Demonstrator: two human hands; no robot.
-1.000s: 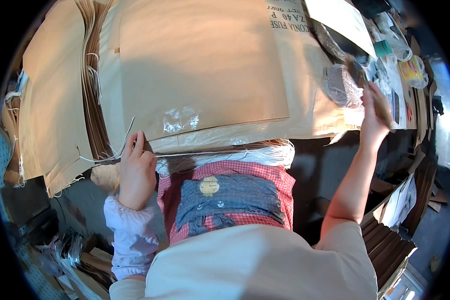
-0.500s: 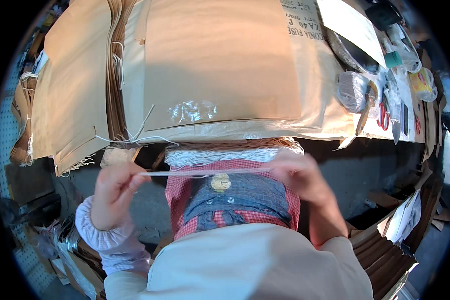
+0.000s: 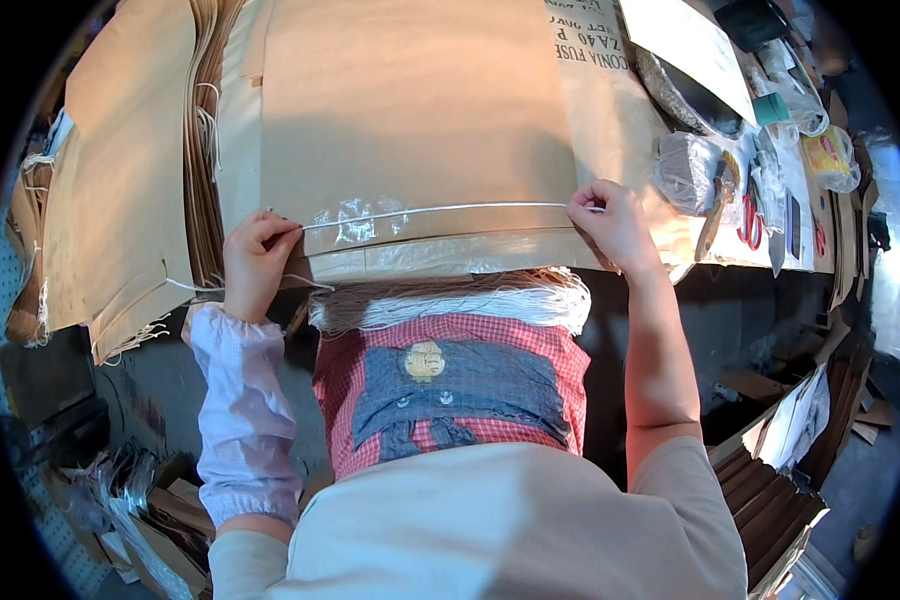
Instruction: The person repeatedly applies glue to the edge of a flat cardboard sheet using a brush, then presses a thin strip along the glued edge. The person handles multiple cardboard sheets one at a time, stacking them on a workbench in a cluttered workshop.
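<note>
**String stretched taut over the glued fold**

Both hands have moved up from the lap onto the paper since the earlier frame, and the thin white string [image 3: 435, 209] that was held near the apron now lies stretched across the large brown paper sheet [image 3: 410, 110]. The left hand [image 3: 255, 260] pinches one end of the string at the sheet's left edge, fingers closed tight on it; the right hand [image 3: 615, 222] pinches the other end at the sheet's right side, likewise closed. Between them the string runs nearly straight, just above a glossy wet patch of glue [image 3: 355, 218] and a shiny folded strip of paper [image 3: 450, 258] along the near edge of the table.

A bundle of cut white strings [image 3: 450, 305] lies across the lap, on top of a red checked apron with a blue denim pocket [image 3: 455, 395]. To the left sits a stack of finished brown paper bags [image 3: 120, 190] with string ends poking out. On the right, a wooden-handled brush [image 3: 718, 205] and red-handled scissors [image 3: 748, 218] lie just beside a roll wrapped in clear plastic [image 3: 685, 170].

To do this well, it seems best to keep even tension at both ends, lower the string parallel to the fold, and press it into the glue before the patch dries.
</note>
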